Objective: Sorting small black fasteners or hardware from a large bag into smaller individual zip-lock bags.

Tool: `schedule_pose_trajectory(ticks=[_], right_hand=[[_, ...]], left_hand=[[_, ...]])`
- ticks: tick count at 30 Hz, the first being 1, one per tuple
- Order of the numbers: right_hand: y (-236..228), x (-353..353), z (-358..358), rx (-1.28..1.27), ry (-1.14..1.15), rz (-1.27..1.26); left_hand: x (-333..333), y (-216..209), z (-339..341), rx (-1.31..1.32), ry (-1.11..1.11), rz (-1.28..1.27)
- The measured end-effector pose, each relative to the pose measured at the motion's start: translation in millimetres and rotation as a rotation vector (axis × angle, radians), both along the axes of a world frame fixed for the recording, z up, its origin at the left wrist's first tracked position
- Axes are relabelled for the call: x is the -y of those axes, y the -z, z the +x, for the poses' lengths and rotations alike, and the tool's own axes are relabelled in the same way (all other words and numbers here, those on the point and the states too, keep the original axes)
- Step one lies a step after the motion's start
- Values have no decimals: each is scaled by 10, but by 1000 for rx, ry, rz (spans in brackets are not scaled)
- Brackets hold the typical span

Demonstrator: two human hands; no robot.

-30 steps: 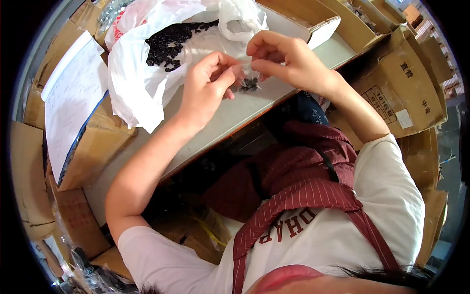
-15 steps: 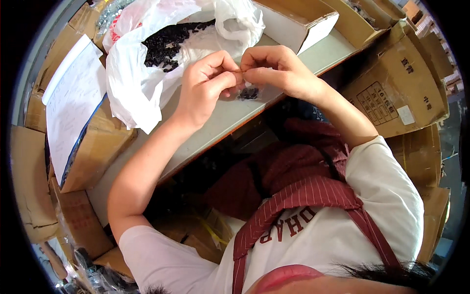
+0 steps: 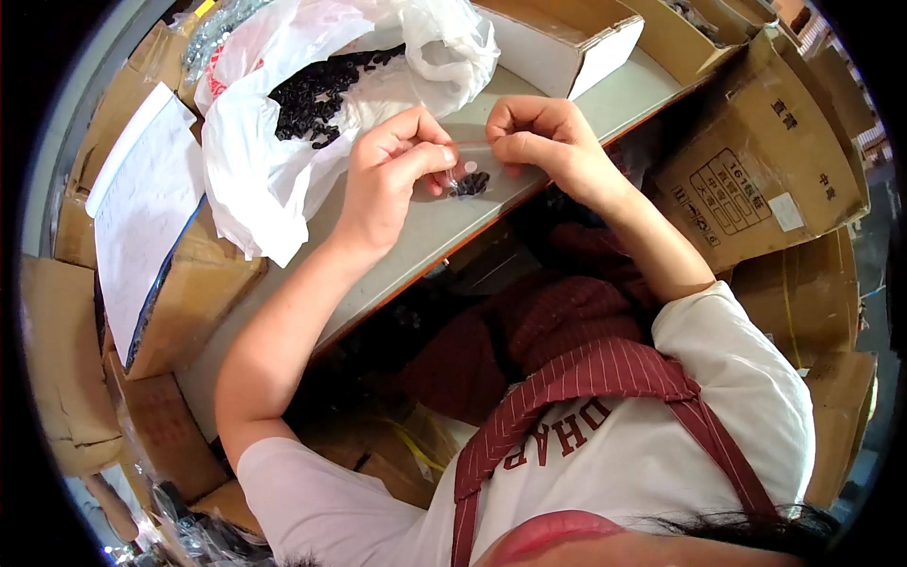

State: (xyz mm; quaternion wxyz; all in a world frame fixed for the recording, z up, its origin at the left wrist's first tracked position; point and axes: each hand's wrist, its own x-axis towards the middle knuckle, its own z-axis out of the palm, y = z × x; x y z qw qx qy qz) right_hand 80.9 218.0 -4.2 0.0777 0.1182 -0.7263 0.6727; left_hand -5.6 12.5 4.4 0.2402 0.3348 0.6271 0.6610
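A small clear plastic bag with several black parts in its bottom hangs between my two hands, over the table's front part. Its top edge is pinched at one end by my left hand, thumb against curled fingers. My right hand pinches the other end of that edge in the same way. Beyond my left hand lies a large white plastic bag, its mouth spread wide. Inside it is a heap of small black parts, too small to name.
The pale table runs diagonally under my hands. Left stands a cardboard box with a written paper sheet on it. An open white-sided carton lies at the back, and a large cardboard box stands right of the table.
My hands have drawn apart, the right one moving to the right. The top edge of the small bag is now stretched straight between them, and its black contents show more plainly.
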Motion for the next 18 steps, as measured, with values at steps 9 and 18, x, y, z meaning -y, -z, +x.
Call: schedule_pose_trajectory(ticks=[9,18], right_hand=[[-1,75,73,-204,129,277],[22,125,78,-325,37,375]], left_hand=[[29,-20,129,36,-55,-42],[34,-11,123,-71,-3,-82]])
